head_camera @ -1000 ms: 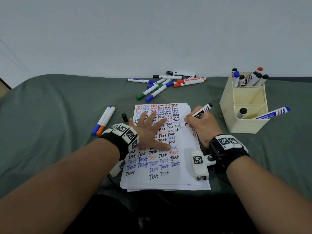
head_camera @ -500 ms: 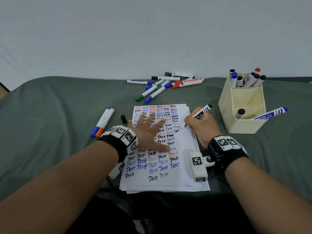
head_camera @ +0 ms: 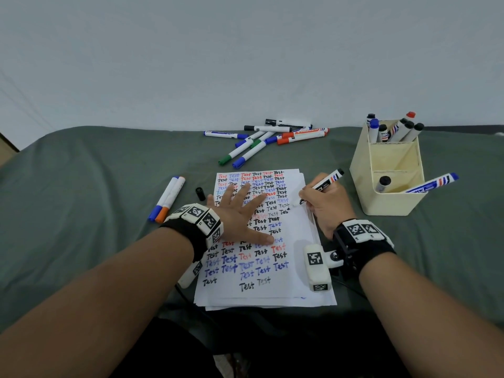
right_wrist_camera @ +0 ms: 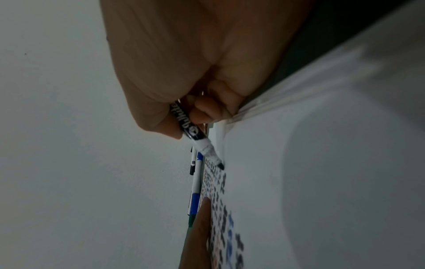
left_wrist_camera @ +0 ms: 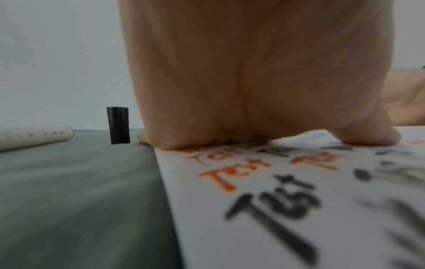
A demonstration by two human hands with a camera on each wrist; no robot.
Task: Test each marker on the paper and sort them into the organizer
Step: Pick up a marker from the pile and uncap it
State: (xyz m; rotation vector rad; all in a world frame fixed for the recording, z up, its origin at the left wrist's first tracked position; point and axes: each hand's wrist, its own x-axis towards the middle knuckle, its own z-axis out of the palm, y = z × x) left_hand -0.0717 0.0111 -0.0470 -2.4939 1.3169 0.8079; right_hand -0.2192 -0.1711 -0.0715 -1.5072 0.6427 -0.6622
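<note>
Right hand (head_camera: 326, 207) grips the uncapped black whiteboard marker (head_camera: 321, 186) pen-style, tip touching the white paper sheet (head_camera: 300, 268) at the right end of the "Test" rows, presumably mid-stroke. Left hand (head_camera: 237, 214) lies flat with fingers spread, grasping nothing, likely pinning the sheet so it can't slide on the grey-green cloth surface (head_camera: 81, 200). Small black cap (head_camera: 200, 194) stands just left of the paper for recapping; cream plastic organizer (head_camera: 392, 203) waits right of the writing hand.
</note>
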